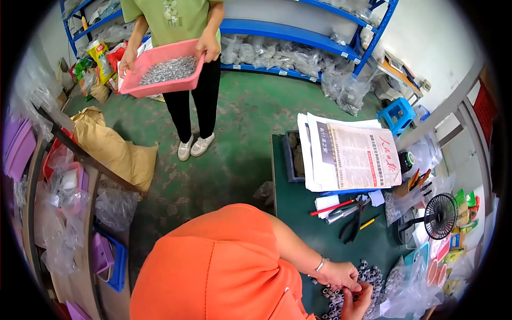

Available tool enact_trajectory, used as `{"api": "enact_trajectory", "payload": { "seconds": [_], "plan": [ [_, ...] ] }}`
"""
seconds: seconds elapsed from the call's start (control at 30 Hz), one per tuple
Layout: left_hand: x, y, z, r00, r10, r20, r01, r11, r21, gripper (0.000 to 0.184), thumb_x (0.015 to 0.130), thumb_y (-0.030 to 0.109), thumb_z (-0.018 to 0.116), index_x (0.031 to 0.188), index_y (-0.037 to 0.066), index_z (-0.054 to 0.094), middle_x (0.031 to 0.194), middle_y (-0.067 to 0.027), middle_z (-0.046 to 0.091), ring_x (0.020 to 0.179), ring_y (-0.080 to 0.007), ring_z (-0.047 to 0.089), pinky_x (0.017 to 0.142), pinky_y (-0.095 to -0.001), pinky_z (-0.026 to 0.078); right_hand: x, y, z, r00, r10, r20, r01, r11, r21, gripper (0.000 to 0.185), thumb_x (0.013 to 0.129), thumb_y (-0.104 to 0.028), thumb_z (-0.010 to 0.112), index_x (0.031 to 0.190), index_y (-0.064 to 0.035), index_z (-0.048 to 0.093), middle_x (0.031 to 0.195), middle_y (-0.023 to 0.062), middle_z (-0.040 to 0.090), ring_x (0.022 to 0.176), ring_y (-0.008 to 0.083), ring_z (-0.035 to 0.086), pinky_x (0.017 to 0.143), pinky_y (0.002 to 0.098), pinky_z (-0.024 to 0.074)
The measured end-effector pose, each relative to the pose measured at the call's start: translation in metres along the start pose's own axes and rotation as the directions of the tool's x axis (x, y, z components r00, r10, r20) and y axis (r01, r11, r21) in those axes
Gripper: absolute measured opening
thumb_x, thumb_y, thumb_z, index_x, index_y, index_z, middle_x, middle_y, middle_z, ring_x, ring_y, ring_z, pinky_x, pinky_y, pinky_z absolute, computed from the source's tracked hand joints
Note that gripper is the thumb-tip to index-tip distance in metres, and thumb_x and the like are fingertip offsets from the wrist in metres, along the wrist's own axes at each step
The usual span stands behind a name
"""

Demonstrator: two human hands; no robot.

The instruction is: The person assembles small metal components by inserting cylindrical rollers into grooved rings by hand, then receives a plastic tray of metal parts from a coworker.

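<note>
My left hand (340,274), with a bracelet at the wrist, reaches out from the orange sleeve over the green table. Its fingertips are pinched together against those of my right hand (358,303), which comes in from the bottom of the view. Whatever lies between the fingers is too small and hidden to make out. Beneath and around both hands spreads a pile of small grey ring-shaped parts (372,277). Beside it, to the right, is a clear plastic bag (408,293).
Newspapers (362,154) are stacked on the table (290,205), near pliers (352,226), a red pen (332,207) and a small black fan (440,216). Another person (176,32) stands across the floor, holding a pink tray (160,90) of small metallic parts. Shelving (282,34) lines the back wall.
</note>
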State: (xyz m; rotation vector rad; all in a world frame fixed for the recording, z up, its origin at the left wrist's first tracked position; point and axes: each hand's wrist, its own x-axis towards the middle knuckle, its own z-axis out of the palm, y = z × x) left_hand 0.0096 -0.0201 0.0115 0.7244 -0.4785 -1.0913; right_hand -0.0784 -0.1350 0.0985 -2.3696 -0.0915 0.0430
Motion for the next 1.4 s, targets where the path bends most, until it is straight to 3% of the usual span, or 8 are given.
{"api": "enact_trajectory", "payload": {
  "seconds": [0.17,0.27,0.33,0.5,0.6,0.7,1.13,1.4],
  "plan": [
    [-0.034,0.046,0.015,0.99,0.03,-0.14,0.002,0.975,0.223,0.036,0.077,0.037,0.066,0.072,0.007,0.047,0.053,0.0009,0.042,0.041,-0.0053,0.032,0.035,-0.0204,0.022,-0.009,0.007,0.005,0.99,0.109,-0.086,-0.105,0.993,0.058,0.033,0.084,-0.01,0.054,0.113,-0.0008,0.043,0.103,0.0161,0.054,0.092,0.0233,0.053,0.083,0.0365,0.0407],
    [-0.041,0.086,0.021,0.968,0.23,0.095,-0.224,0.972,-0.077,0.03,0.081,0.032,0.061,0.075,0.006,0.049,0.052,0.0006,0.041,0.04,-0.0055,0.034,0.034,-0.0216,0.024,-0.019,0.0,0.014,0.956,0.142,-0.255,-0.141,0.99,0.024,0.045,0.087,-0.02,0.052,0.128,-0.0078,0.037,0.117,0.0178,0.049,0.104,0.0285,0.049,0.094,0.0455,0.0322],
    [-0.054,0.128,0.037,0.876,0.342,0.339,-0.304,0.939,-0.161,0.024,0.083,0.027,0.06,0.077,0.005,0.05,0.052,0.0006,0.042,0.039,-0.0062,0.035,0.033,-0.0223,0.025,-0.013,-0.021,0.03,0.876,0.357,-0.323,0.183,0.374,0.909,0.027,0.09,-0.022,0.041,0.108,-0.0021,0.044,0.057,-0.0028,0.033,0.043,0.0049,0.029,0.035,0.0177,0.0231],
    [-0.094,0.214,0.099,0.279,0.122,0.953,-0.48,0.877,0.028,0.012,0.082,0.017,0.056,0.076,0.006,0.054,0.057,0.0013,0.045,0.046,-0.0083,0.042,0.04,-0.022,0.032,-0.032,-0.023,0.031,0.837,0.506,-0.207,0.186,0.092,0.978,0.02,0.083,-0.01,0.046,0.1,-0.0024,0.052,0.06,0.006,0.045,0.048,0.0129,0.039,0.043,0.0246,0.0322],
    [-0.104,0.235,0.138,-0.193,0.004,0.981,-0.5,0.86,-0.102,0.008,0.081,0.012,0.053,0.075,0.008,0.056,0.06,0.0019,0.047,0.05,-0.0094,0.045,0.045,-0.0214,0.035,-0.047,-0.02,0.033,0.836,0.498,-0.23,0.239,0.047,0.97,0.019,0.084,-0.006,0.043,0.1,-0.0014,0.052,0.065,0.0066,0.047,0.055,0.0129,0.042,0.048,0.025,0.0329],
    [-0.098,0.255,0.149,-0.432,0.05,0.9,-0.503,0.816,-0.287,0.009,0.081,0.011,0.052,0.074,0.008,0.057,0.061,0.0021,0.047,0.053,-0.0097,0.046,0.048,-0.0216,0.036,-0.062,-0.021,0.034,0.79,0.577,-0.208,0.244,0.014,0.97,0.02,0.081,-0.002,0.043,0.099,-0.0001,0.051,0.074,0.0095,0.055,0.055,0.0112,0.045,0.046,0.0227,0.0343],
    [-0.053,0.221,0.162,-0.633,0.309,0.71,-0.754,-0.04,-0.656,0.012,0.083,0.013,0.05,0.073,0.008,0.055,0.062,0.0021,0.048,0.058,-0.0094,0.048,0.056,-0.0241,0.038,-0.082,-0.003,0.046,0.732,0.648,-0.211,0.17,0.126,0.977,0.013,0.084,-0.01,0.048,0.094,-0.0049,0.055,0.069,0.0016,0.054,0.051,0.0062,0.044,0.043,0.0196,0.0316],
    [-0.05,0.21,0.16,-0.656,0.342,0.673,-0.753,-0.228,-0.618,0.014,0.084,0.014,0.049,0.072,0.008,0.053,0.063,0.0021,0.049,0.061,-0.0092,0.049,0.062,-0.0256,0.039,-0.078,0.001,0.048,0.754,0.638,-0.157,0.066,0.164,0.984,0.012,0.085,-0.012,0.048,0.092,-0.0064,0.056,0.066,-0.0007,0.053,0.05,0.0051,0.043,0.043,0.0188,0.0311]
  ]
}}
